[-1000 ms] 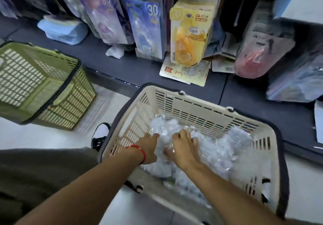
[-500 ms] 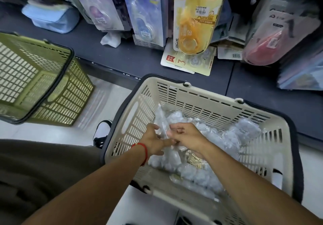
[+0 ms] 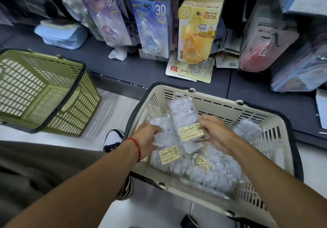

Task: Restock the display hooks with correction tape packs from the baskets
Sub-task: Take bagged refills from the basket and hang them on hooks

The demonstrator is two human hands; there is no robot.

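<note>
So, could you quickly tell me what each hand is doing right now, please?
Left hand: grips a clear pack over the beige basket.
Right hand: holds another clear pack, lifted above the pile.

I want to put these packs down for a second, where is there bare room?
Bare dark shelf between the blue pouch and hanging purple packs; the green basket looks empty. Crowded: beige basket, shelf under the yellow pack.
</note>
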